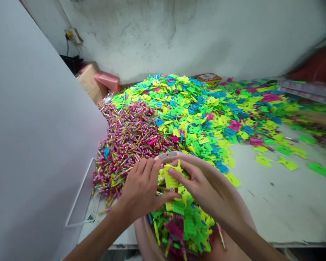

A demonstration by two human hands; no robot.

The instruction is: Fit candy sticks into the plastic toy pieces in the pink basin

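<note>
A pink basin (233, 188) is in front of me, holding a mix of green, yellow and magenta flat plastic pieces (191, 221) and thin striped sticks. Over its left side, my left hand (142, 188) curls round a small clump at the far rim, thumb stretched across the front and fingertips partly hidden. My right hand (199, 186) closes on a yellow plastic piece (170, 177) in that same clump, its fingers lying against the piece. The two hands almost meet there.
Behind the basin rises a pile of bright plastic pieces (184, 105), with a heap of small striped sticks (133, 127) to its left. A white panel (43, 127) borders the left side. Scattered pieces lie on the white table (274, 203). A blurred arm (320, 117) shows at far right.
</note>
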